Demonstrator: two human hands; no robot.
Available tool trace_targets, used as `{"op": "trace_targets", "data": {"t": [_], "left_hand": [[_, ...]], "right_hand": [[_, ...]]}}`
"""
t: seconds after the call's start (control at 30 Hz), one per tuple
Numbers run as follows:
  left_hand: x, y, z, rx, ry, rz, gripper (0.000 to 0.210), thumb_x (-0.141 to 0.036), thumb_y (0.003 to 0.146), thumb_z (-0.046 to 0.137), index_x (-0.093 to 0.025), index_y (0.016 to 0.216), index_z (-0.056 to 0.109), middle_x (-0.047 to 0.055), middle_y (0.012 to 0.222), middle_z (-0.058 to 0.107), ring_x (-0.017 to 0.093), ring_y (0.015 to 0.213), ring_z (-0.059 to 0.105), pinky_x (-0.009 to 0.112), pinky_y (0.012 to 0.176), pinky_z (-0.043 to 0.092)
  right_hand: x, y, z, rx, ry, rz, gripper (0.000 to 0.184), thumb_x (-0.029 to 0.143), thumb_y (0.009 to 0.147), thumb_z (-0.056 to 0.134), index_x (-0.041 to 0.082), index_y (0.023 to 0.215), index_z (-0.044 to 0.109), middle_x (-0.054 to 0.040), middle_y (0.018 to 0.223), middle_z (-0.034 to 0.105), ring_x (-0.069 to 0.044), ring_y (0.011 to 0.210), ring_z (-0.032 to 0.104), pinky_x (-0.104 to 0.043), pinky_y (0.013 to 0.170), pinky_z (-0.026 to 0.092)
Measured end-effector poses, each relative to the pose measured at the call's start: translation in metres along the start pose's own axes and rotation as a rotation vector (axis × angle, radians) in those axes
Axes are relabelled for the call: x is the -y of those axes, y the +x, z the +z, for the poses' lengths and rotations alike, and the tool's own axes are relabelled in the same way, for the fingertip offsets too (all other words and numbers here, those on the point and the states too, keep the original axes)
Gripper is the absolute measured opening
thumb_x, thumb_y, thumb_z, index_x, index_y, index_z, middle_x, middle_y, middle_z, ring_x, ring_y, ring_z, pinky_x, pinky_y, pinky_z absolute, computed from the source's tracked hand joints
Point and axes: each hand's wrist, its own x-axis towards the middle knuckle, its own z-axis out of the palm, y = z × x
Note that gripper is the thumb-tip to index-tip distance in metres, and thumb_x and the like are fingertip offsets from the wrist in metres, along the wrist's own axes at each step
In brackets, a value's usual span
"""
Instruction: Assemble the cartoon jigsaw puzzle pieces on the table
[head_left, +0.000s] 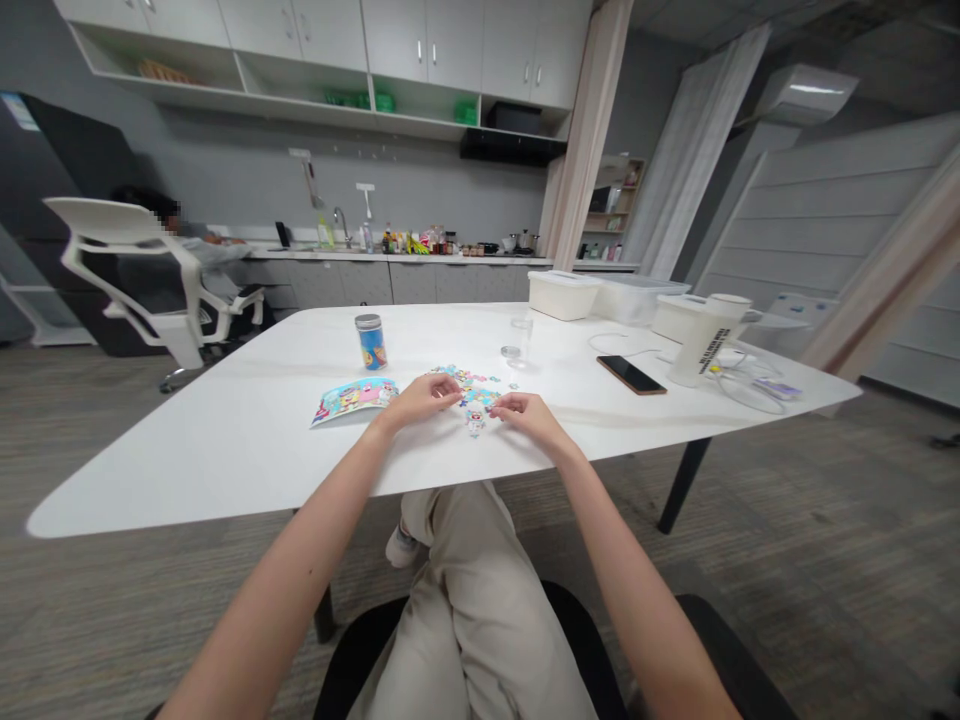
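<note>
Several small, colourful jigsaw puzzle pieces [475, 394] lie in a loose pile on the white table [225, 440], between my two hands. My left hand [427, 398] rests at the pile's left side with its fingers curled and thumb and fingertips close together; what they hold, if anything, is too small to make out. At the pile's right side, my right hand [528, 416] pinches a small puzzle piece at its fingertips. A little group of pieces with a cartoon figure [475, 422] lies nearer me. Left of my left hand is a slightly curled picture sheet [354, 398] with cartoon characters.
A blue printed can [370, 343] with a grey lid stands behind the sheet. A clear container [520, 340] stands behind the pile. Rightward are a phone [631, 374], a pale tumbler [701, 345], cables and white bins [564, 296]. A person sits beyond a white chair [191, 290].
</note>
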Motion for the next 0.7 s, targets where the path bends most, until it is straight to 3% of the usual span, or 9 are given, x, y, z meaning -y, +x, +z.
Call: {"op": "trace_targets", "data": {"t": [0.17,0.5,0.7], "left_hand": [[0.0038,-0.0025,0.0027,-0.111,0.319,0.135,0.007,-0.019,0.077,0.054,-0.019,0.081,0.06,0.0,0.073,0.058,0.015,0.069,0.054,0.028,0.067,0.042],[0.0082,-0.0011,0.0087,-0.067,0.439,0.188,0.008,-0.016,0.076,0.052,-0.02,0.082,0.055,0.0,0.075,0.057,0.016,0.069,0.052,0.028,0.067,0.04],[0.0099,-0.0012,0.0095,-0.049,0.437,0.183,0.01,-0.016,0.076,0.052,-0.02,0.084,0.056,0.0,0.075,0.057,0.016,0.068,0.051,0.028,0.066,0.039]], "right_hand": [[-0.0038,-0.0088,0.0025,0.012,0.093,0.01,0.018,0.031,0.068,0.071,0.017,0.077,0.065,-0.0052,0.079,0.073,-0.018,0.077,0.066,-0.031,0.074,0.049],[-0.0021,-0.0122,0.0007,0.065,-0.012,-0.005,0.022,0.037,0.071,0.073,0.016,0.074,0.066,-0.006,0.079,0.071,-0.017,0.072,0.063,-0.03,0.069,0.048],[0.0003,-0.0119,0.0001,0.13,-0.229,-0.075,0.024,0.028,0.08,0.064,0.016,0.097,0.076,-0.0048,0.082,0.073,-0.015,0.068,0.055,-0.028,0.067,0.043]]}}
